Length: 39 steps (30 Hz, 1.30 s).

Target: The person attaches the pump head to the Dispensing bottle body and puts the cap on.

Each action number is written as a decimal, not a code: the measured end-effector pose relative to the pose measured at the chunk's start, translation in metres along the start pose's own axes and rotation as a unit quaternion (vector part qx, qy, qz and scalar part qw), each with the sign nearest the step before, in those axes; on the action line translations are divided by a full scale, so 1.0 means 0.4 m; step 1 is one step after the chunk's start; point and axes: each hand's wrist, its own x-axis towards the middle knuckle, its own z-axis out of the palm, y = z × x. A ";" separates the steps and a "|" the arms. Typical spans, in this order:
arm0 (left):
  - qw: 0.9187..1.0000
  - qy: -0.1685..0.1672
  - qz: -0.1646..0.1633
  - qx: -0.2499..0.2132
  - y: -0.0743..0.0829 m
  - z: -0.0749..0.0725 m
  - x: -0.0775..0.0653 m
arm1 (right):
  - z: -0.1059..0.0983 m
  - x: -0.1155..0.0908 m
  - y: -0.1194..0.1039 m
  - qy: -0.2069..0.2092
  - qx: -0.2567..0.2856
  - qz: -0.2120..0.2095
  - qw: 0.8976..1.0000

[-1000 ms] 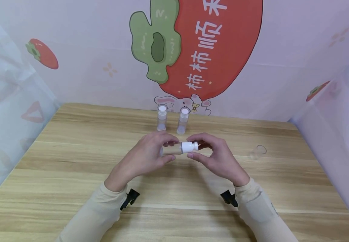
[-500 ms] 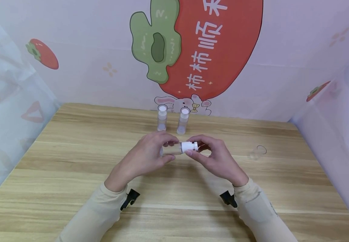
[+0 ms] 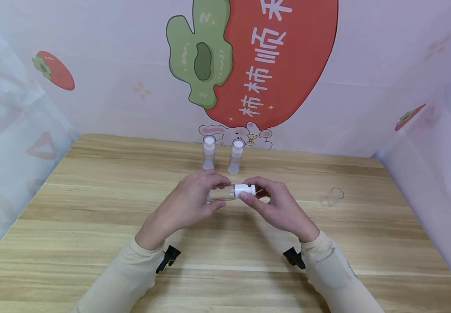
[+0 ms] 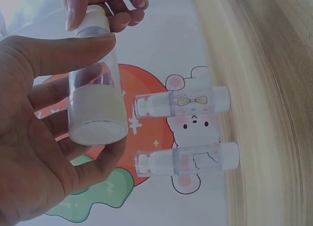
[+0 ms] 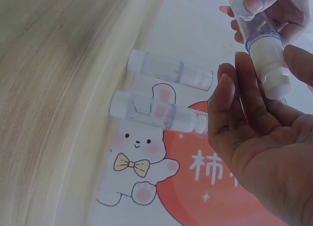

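Note:
A clear pump bottle [image 3: 225, 193] lies sideways between my two hands above the table. My left hand [image 3: 194, 194] grips its clear body, thumb on the near side and fingers beyond. At the other end, my right hand [image 3: 282, 205] pinches the white pump head [image 3: 243, 190] between thumb and fingers. In the left wrist view the bottle's white base [image 4: 100, 116] faces the camera. From the right wrist, the white collar [image 5: 267, 57] shows between the thumb and the fingers.
Two similar bottles stand upright at the back of the table, a left one [image 3: 208, 155] and a right one [image 3: 236, 157]. A clear cap [image 3: 330, 199] lies on the wooden table [image 3: 225, 278] to the right. A printed cloth [image 3: 112, 104] hangs behind.
My right thumb has shifted up from the lower edge onto the white pump head, and the right hand has drawn slightly left. My left hand keeps its grip on the body.

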 end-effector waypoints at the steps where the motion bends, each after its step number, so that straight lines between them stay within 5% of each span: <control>1: 1.000 0.001 0.001 0.001 0.000 0.000 0.000 | 0.001 0.000 0.000 -0.002 -0.002 0.003 1.000; 15: 1.000 0.012 0.016 0.017 0.003 0.004 -0.001 | 0.009 -0.004 -0.004 -0.013 -0.001 0.043 0.999; 39: 0.999 0.017 0.026 0.031 0.011 0.001 -0.003 | 0.012 0.001 0.000 -0.018 0.058 0.044 0.997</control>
